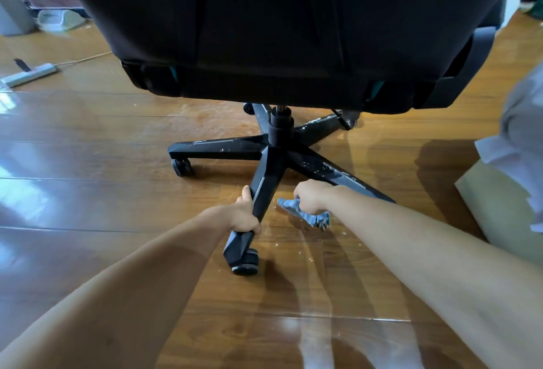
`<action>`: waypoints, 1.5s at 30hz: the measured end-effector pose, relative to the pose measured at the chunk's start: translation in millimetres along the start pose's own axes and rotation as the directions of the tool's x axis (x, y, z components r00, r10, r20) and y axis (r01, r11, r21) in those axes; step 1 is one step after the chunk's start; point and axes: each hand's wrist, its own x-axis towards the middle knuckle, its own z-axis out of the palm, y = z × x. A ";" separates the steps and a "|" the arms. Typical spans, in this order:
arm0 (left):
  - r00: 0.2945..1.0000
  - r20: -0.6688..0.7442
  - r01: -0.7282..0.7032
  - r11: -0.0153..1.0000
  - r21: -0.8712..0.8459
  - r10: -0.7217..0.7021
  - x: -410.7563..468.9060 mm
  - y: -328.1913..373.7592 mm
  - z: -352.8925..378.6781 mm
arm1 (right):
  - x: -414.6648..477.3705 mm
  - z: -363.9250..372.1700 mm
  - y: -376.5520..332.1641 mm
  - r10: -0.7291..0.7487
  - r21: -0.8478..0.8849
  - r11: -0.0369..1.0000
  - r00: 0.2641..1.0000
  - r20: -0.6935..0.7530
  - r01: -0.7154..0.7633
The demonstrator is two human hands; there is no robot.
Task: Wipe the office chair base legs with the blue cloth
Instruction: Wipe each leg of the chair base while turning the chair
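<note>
A black office chair stands on the wooden floor, its five-legged base (276, 151) below the seat (279, 30). My left hand (245, 212) grips the leg (266, 192) that points toward me, just above its caster (245, 262). My right hand (311, 198) holds the blue cloth (305, 214) in a bunch, low over the floor between that near leg and the right front leg (332, 171). Whitish specks show on the right legs. Part of the cloth hangs out below my fist.
Small white crumbs lie on the floor (117, 192) around the near leg. A pale cushion (505, 212) and white fabric (520, 139) sit at the right. A grey power strip (29, 74) with cable and a grey bin (13, 13) are at the far left.
</note>
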 end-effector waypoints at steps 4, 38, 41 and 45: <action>1.000 -0.003 0.009 0.999 0.046 -0.009 2.8 -15.8 -12.9 | -4.4 3.4 -1.7 0.023 -0.092 0.995 1.000 -0.009 -0.024; 0.885 -0.458 -0.282 0.873 -0.397 0.077 25.0 62.5 37.3 | 51.6 16.9 11.7 0.036 0.244 0.964 0.856 -0.515 0.106; 0.917 -0.391 -0.261 0.854 -0.450 0.074 29.4 55.7 30.0 | 69.8 -1.4 7.0 -0.011 0.188 0.976 0.877 -0.480 0.115; 0.912 -0.397 -0.257 0.898 -0.357 0.103 23.7 54.5 21.6 | 78.6 -17.6 -2.9 -0.037 0.190 0.973 0.900 -0.434 0.131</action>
